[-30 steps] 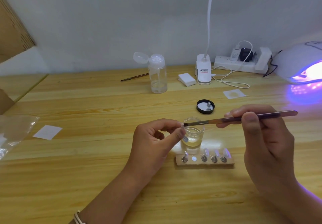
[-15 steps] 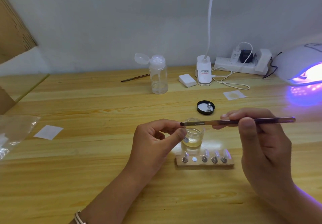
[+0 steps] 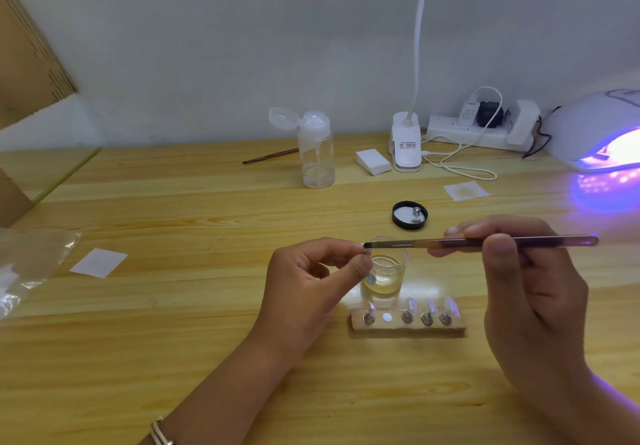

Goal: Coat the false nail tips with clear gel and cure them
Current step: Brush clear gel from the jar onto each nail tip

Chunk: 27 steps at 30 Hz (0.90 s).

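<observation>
Pinched in the left hand [image 3: 311,282], a nail tip [image 3: 370,276] is seemingly being coated; the brush [image 3: 485,242], gripped by the right hand [image 3: 530,288], is now levelled.

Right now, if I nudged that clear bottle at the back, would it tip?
Probably. The bottle is tall and narrow with only a little liquid at the bottom, so it is likely light and would topple if pushed high. It looks like plastic, so hardly fragile. Its cap hangs open, so it might spill.
</observation>
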{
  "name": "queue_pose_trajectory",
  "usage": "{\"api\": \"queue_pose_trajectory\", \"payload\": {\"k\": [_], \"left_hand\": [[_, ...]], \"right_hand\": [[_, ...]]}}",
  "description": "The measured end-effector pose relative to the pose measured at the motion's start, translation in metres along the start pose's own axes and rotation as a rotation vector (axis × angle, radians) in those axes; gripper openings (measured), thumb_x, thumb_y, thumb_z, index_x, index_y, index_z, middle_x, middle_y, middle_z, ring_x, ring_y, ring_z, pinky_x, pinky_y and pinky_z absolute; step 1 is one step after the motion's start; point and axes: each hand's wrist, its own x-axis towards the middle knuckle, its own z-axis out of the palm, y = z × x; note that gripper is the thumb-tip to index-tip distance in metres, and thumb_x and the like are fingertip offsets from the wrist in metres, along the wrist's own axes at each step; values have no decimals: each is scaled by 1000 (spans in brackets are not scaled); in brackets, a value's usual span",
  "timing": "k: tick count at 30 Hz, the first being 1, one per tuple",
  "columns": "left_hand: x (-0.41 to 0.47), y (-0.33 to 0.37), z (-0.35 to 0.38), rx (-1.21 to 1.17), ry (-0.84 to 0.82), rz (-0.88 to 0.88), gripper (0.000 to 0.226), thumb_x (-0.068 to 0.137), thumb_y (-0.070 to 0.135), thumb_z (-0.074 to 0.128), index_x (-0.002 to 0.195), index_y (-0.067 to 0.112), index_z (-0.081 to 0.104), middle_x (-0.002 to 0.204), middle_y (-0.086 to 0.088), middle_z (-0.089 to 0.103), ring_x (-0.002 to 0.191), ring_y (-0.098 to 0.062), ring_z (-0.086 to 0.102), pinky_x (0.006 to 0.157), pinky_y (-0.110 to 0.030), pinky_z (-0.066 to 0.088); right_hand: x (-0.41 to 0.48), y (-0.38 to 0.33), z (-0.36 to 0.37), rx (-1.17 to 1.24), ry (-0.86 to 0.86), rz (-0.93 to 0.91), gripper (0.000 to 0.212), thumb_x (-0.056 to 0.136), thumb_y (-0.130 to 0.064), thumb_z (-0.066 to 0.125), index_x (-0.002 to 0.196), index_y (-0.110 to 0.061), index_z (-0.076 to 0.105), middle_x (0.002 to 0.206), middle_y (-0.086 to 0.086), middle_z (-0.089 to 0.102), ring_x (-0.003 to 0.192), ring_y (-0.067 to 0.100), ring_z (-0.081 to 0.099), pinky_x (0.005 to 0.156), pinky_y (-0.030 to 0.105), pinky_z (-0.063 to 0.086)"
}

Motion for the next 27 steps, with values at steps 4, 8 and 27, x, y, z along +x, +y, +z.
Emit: {"api": "queue_pose_trajectory", "payload": {"k": [4,8,27], "left_hand": [[0,0,-1,-9,3,5,10,72,25,78,78,32,79,80,5,77,70,-2,61,64,-20,45],[0,1,-1,-22,-3,-1,11,74,22,79,81,29,80,85,3,77,76,-7,65,71,-29,49],[-2,3,-1,-17,-8,31,13,77,12,81,83,23,80,80,2,77,72,-6,67,68,-28,49]], "right_hand": [[0,2,-1,-27,18,15,14,105,-37,43,101,-32,56,89,-16,71,89,7,70,88,18,47],[2,5,-6,-31,70,17,15,105,-30,44,99,-26,57,86,-12,69,86,14,70,87,24,48],[3,0,-2,2,82,19,19,105,-37,44,100,-23,56,89,-15,70,83,14,71,86,22,49]]}}
